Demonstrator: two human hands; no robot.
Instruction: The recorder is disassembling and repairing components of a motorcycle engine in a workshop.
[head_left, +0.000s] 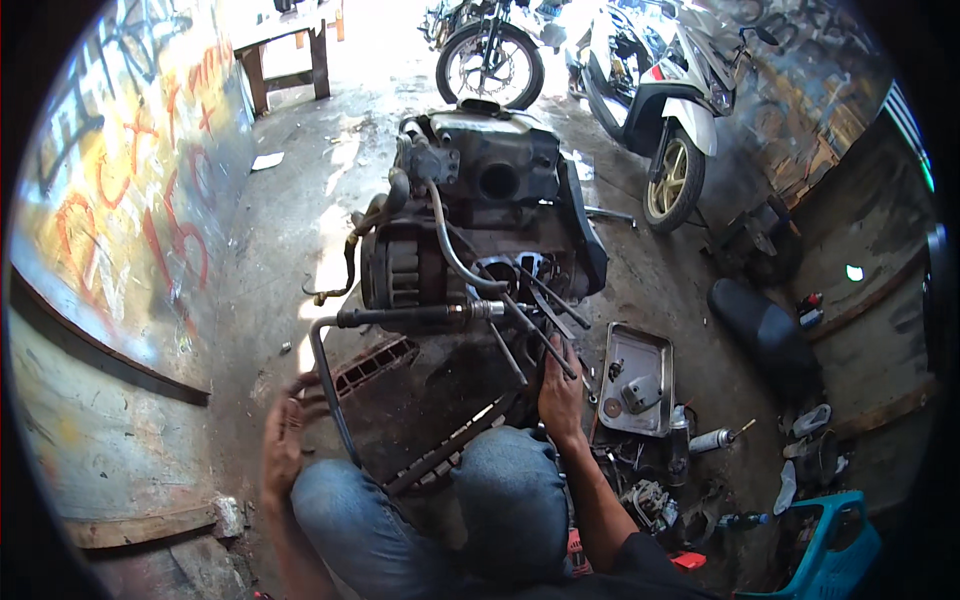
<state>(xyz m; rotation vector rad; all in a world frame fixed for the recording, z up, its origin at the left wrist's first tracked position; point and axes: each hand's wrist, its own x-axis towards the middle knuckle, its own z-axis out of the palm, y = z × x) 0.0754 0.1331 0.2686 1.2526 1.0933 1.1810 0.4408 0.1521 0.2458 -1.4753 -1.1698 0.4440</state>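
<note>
A dirty engine (480,160) lies on the floor before me. A long black bent bar (395,315) with a chrome socket end reaches across its lower front, its other arm angling down toward my knee. My left hand (290,430) is beside that arm, fingers loosely stretched out, holding nothing that I can see. My right hand (558,390) is closed on a metal tool (548,323) at the engine's lower right, among several long metal rods (525,330) around an open port; the tool's exact kind is unclear.
A metal tray (655,350) with parts sits at right, near a black seat (750,330), spray can (712,440), carburetor (650,505) and teal chair (820,520). A scooter (680,130), motorcycle (490,65) and table (285,35) stand behind. Painted walls (130,200) flank the space.
</note>
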